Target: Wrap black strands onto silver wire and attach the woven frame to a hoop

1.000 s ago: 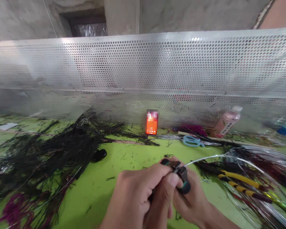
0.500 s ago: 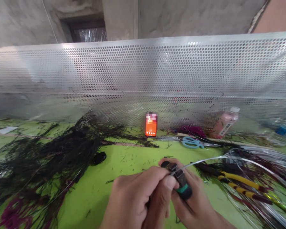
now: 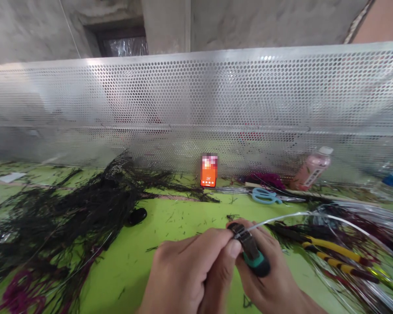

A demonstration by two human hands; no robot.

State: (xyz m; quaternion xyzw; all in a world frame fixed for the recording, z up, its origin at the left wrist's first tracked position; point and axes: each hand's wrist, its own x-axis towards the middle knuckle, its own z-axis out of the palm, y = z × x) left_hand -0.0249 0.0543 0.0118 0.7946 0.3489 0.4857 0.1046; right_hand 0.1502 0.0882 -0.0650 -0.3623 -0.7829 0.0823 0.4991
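My right hand (image 3: 275,270) is wrapped round a pair of pliers (image 3: 249,246) with dark metal jaws and a black and green handle. A silvery wire (image 3: 288,216) runs into the jaws and arcs away to the right. Close against the jaws, my left hand (image 3: 190,266) is closed, thumb and forefinger pinched at the wire. What lies inside the left fist is hidden. Both hands are held over the green tabletop (image 3: 118,279).
Tangled black strands (image 3: 72,209) cover the left side, near a black oval object (image 3: 137,216). A lit phone (image 3: 208,170) leans on the perforated metal panel (image 3: 183,96). To the right lie blue-handled scissors (image 3: 265,196), yellow-and-black handled pliers (image 3: 337,250), wires and a pink bottle (image 3: 314,168).
The pliers have shifted slightly right and turned, and their jaws look closer together. My right hand has moved slightly right with them; the left hand stays by the jaws.
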